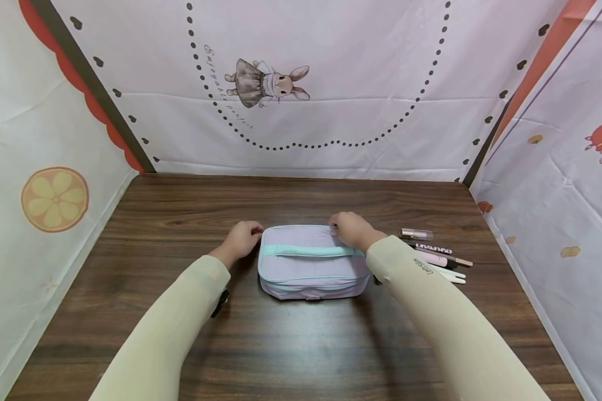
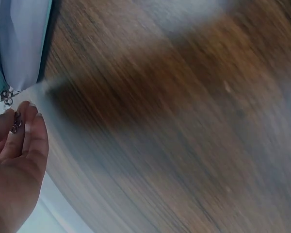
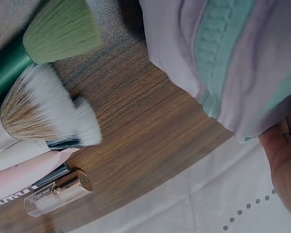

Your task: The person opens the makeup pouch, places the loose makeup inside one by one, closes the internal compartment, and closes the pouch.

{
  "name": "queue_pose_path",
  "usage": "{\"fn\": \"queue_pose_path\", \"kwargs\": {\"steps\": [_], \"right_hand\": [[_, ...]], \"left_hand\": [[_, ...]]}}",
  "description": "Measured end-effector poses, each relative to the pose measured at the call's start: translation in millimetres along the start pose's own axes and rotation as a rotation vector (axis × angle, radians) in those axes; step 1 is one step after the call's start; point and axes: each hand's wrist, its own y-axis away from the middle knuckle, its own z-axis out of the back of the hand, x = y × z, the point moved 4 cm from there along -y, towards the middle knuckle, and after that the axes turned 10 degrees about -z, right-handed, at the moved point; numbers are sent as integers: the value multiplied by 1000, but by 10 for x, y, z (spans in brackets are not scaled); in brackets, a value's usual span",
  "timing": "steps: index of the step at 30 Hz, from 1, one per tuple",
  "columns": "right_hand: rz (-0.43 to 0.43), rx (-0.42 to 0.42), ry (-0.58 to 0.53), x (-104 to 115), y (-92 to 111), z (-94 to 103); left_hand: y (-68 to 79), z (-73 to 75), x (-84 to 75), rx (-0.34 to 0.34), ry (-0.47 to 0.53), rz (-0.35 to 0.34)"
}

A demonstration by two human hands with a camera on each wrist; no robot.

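Observation:
A lilac cosmetic bag (image 1: 301,273) with mint-green trim lies closed, mid-table, its mint carry strap (image 1: 313,252) across the top. At the bag's far left corner is my left hand (image 1: 242,240). In the left wrist view, its thumb and fingers pinch a metal zipper pull (image 2: 14,124) hanging from the end of the zip. My right hand (image 1: 352,228) grips the far right edge of the bag. The right wrist view shows the thumb of that hand (image 3: 287,162) against the lilac fabric (image 3: 172,43), with the fingers partly behind it.
Makeup items lie right of the bag, partly under my right forearm: a green brush (image 3: 63,31), a brown-and-white brush (image 3: 41,104), a white-tipped brush (image 3: 90,124), a pink tube (image 3: 26,172) and a clear-capped lipstick (image 1: 416,234). Printed cloth (image 1: 356,111) hangs behind the wooden table (image 1: 180,200).

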Motion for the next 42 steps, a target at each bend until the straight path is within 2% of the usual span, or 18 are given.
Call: {"fn": "queue_pose_path", "kwargs": {"steps": [7, 16, 25, 31, 37, 42], "right_hand": [[16, -3, -1, -14, 5, -5], [11, -7, -11, -3, 14, -9], [23, -11, -19, -8, 17, -5], [42, -14, -32, -45, 25, 1], [49, -14, -72, -55, 43, 4], [79, -41, -101, -90, 15, -11]], "left_hand": [[-43, -31, -64, -27, 25, 3], [-45, -53, -28, -26, 75, 50], [-21, -52, -20, 12, 62, 182], [-4, -27, -80, -3, -19, 136], [17, -4, -99, -23, -16, 99], [14, 6, -114, -10, 2, 55]]}}
